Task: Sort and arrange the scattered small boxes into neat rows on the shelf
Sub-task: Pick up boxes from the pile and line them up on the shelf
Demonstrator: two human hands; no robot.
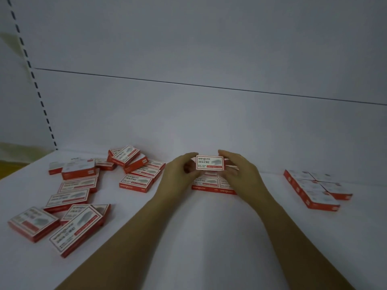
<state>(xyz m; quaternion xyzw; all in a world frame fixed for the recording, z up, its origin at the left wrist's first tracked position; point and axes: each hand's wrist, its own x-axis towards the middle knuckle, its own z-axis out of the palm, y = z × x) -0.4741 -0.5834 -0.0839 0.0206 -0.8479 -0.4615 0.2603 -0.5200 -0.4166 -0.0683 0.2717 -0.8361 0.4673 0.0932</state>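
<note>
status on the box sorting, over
Holding: left hand and right hand pinch one box at the middle group. Left, scattered pile; right, neat block. Nothing in the way.

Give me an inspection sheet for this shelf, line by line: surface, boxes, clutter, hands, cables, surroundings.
Surface: white shelf, flat, with boxes lying on it.
Job's things: scattered boxes at left, some overlapping; middle block in neat rows, partly hidden by the hands; right block in neat rows, apart from the rest; held box, label facing the camera.
Clutter: nothing seen.
Hands: left hand and right hand each pinch one end of the held box over the middle block.
Cables: nothing seen.
Surroundings: white back panel with a seam; slotted upright at left.
</note>
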